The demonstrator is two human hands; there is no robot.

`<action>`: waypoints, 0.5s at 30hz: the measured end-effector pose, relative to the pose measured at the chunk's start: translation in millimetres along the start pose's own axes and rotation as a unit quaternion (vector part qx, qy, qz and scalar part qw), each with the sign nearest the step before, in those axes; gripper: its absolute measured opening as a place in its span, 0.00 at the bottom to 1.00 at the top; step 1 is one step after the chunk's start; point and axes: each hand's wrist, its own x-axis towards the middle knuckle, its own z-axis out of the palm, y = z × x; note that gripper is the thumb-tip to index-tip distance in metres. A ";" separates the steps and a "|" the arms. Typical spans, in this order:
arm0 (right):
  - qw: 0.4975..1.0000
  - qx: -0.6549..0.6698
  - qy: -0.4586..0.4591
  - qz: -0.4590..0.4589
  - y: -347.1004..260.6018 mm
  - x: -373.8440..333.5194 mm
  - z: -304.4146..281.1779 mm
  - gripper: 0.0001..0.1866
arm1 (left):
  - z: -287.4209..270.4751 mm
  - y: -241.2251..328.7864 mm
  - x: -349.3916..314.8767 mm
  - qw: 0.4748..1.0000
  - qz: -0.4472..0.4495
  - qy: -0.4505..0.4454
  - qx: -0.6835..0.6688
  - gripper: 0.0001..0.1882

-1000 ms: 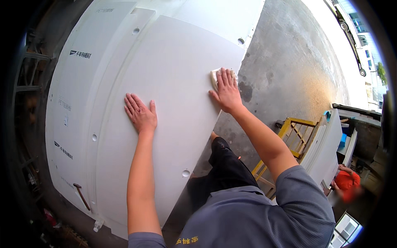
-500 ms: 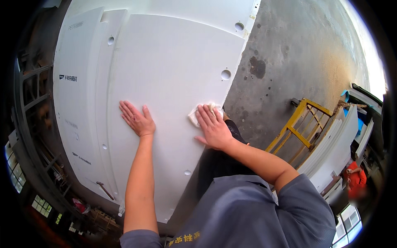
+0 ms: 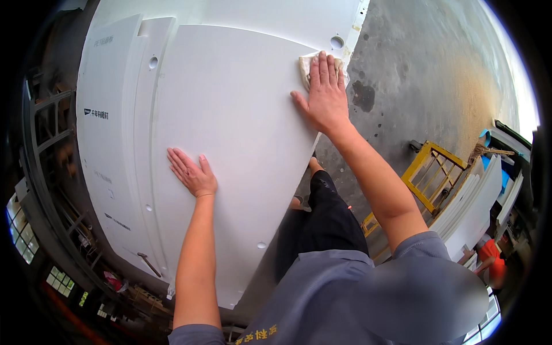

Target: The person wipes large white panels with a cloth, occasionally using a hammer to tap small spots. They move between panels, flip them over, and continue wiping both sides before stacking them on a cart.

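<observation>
A large smooth white panel (image 3: pixel 241 115) lies in front of me on other white boards. Flat on its left half rests my left hand (image 3: pixel 193 174), fingers spread and holding nothing. My right arm is stretched out to the panel's far right corner. There my right hand (image 3: pixel 326 95) presses a crumpled off-white cloth (image 3: pixel 306 68) against the surface, its fingers laid over the cloth. Beside that hand, a round hole (image 3: pixel 337 42) shows in the board beyond the panel's far edge.
A hammer (image 3: pixel 149 264) lies at the boards' near left edge. On the stained grey floor (image 3: pixel 397 75) to the right stands a yellow metal frame (image 3: pixel 431 172), beside stacked white boards (image 3: pixel 474 195). A person in orange (image 3: pixel 491 259) is at the far right. Dark metal racks (image 3: pixel 49 126) line the left.
My right hand has slid the cloth away from me along the right edge to the far corner. The left hand stays in nearly the same place.
</observation>
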 end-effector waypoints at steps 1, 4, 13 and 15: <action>1.000 -0.001 0.013 0.011 1.6 11.3 1.0 0.46 | -2.0 1.0 1.5 1.000 0.003 0.003 -0.002 0.40; 0.986 0.043 -0.096 -0.128 -23.1 -25.2 5.6 0.48 | 0.9 -3.3 -2.6 1.000 -0.010 -0.006 -0.007 0.41; 0.993 -0.052 0.031 -0.100 -83.0 163.2 40.5 0.46 | -14.5 9.9 -4.5 0.997 -0.060 -0.027 -0.042 0.43; 0.988 -0.036 0.041 -0.142 -142.6 207.1 48.5 0.45 | -15.3 15.2 -10.5 0.996 -0.067 -0.024 -0.056 0.41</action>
